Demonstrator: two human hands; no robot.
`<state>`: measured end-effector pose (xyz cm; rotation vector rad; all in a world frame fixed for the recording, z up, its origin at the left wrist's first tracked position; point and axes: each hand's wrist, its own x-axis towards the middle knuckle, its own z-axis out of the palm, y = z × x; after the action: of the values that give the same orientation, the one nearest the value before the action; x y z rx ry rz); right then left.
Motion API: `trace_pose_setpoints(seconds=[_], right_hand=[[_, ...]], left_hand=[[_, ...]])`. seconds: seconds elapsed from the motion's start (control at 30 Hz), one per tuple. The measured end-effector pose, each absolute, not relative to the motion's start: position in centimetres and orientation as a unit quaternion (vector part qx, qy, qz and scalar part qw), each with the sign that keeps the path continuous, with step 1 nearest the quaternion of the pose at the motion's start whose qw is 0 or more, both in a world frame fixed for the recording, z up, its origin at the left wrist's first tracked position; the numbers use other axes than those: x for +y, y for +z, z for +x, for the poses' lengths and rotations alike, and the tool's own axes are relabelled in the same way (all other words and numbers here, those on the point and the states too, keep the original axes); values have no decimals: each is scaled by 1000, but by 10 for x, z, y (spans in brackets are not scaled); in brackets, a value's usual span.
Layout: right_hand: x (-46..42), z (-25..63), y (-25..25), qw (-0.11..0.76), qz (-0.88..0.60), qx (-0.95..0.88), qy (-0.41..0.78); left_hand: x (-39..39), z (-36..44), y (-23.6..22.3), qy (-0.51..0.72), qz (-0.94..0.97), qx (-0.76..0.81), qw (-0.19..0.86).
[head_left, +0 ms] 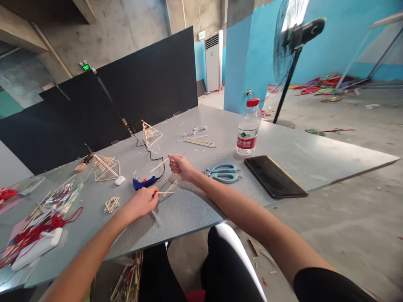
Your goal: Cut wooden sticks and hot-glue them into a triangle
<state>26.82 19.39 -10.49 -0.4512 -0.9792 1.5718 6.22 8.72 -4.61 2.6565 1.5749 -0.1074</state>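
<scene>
My right hand point(181, 166) is closed in a pinch on a thin wooden stick point(159, 165), which points down to the left above the table. Lower and to the left, my left hand point(145, 201) pinches another short wooden stick point(166, 193) that juts out to the right. Just behind the left hand lies a blue glue gun point(144, 183) with a black cord. A few loose sticks point(171, 186) rest on the table between the hands. Light-blue scissors point(224, 173) lie beside my right wrist, partly behind the forearm.
Two stick pyramids point(107, 167) point(151, 134) stand toward the back. A small stick star point(111, 204) lies at left, near red yarn point(40, 226). On the right are a water bottle point(248, 130) and a phone point(275, 176). More sticks point(200, 142) lie farther back.
</scene>
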Motion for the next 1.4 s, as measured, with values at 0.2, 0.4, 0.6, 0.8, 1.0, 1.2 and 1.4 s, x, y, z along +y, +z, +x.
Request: trace_pose_setpoints(seconds=[0.2,0.4,0.6,0.8,1.0,1.2,1.4], right_hand=[[190,257,-116,568,-224,-429,666],[202,258,-126,583,-264,-417,646],[203,255,-129,590,-268,-411,642],[198,253,-129,587,-259,-430,635],[192,252,-111,596,-278,-472,588],[125,244,-78,542,-296,-629,472],[51,322,-70,475,-438,-734,210]], left_hand=[[99,57,-67,78,810,582,-1],[78,72,-55,126,799,583,-81],[44,78,-64,53,870,485,-70],[37,78,-96,14,885,458,-89],[42,76,-89,88,854,501,-109],[52,76,-89,233,818,496,-172],[52,80,-100,130,852,497,-103]])
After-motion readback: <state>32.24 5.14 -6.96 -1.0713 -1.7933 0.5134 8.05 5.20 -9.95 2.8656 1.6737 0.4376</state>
